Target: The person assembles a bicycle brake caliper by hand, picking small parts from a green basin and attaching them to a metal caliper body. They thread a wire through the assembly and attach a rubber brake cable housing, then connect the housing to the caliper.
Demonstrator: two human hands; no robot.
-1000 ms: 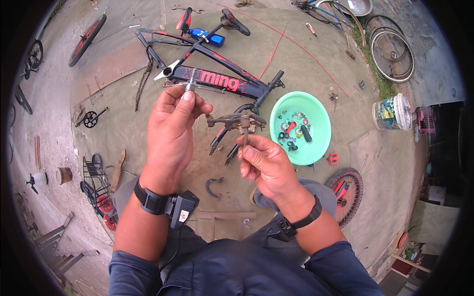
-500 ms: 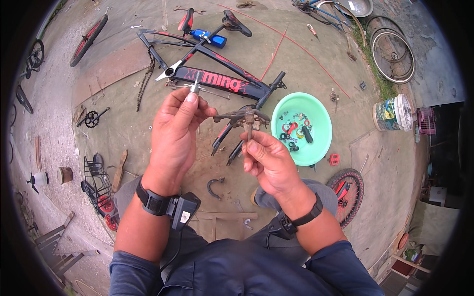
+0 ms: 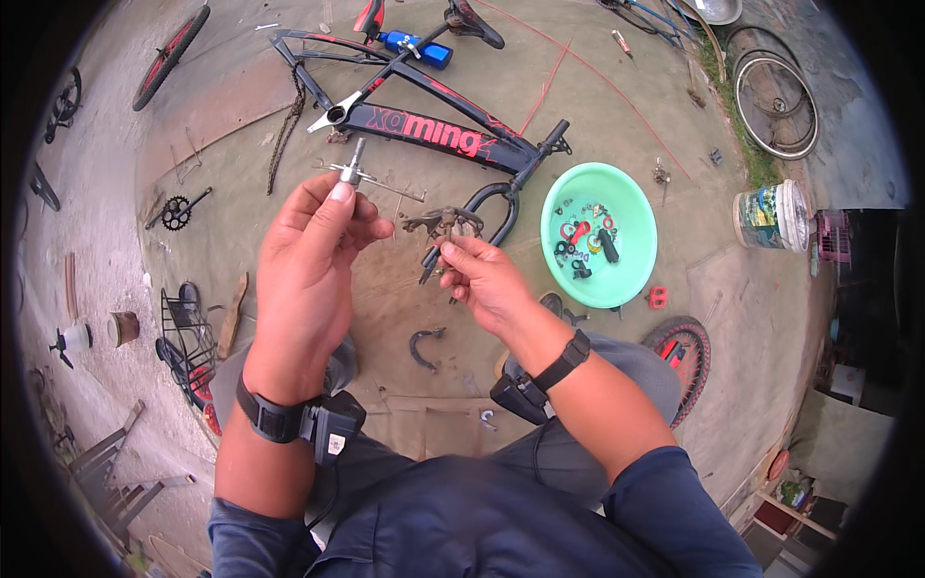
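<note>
Pinched between the thumb and fingers of my left hand (image 3: pixel 323 236) is a small silver metal part with an upright bolt-like stem (image 3: pixel 355 162). Its exact kind I cannot make out. My right hand (image 3: pixel 489 287) grips a rusty, dirt-covered bicycle brake caliper (image 3: pixel 445 224) by its lower end, arms spread above the fingertips. The two parts are held apart, side by side. Beyond them lies a black and red bicycle frame (image 3: pixel 424 130) with its fork (image 3: pixel 501 217); the caliper overlaps part of the fork in view.
A mint green basin (image 3: pixel 626 284) of small bike parts stands right of the fork. A curved dark metal piece (image 3: pixel 421 349) lies between my feet. Around me are a crankset (image 3: pixel 176 212), a chain (image 3: pixel 283 144), a red pedal (image 3: pixel 658 297), a wheel (image 3: pixel 686 361) and a bucket (image 3: pixel 756 220).
Both hands have shifted left, the right one further, with the caliper now lower and clear of the head tube. My view has moved slightly. Each hand keeps its part.
</note>
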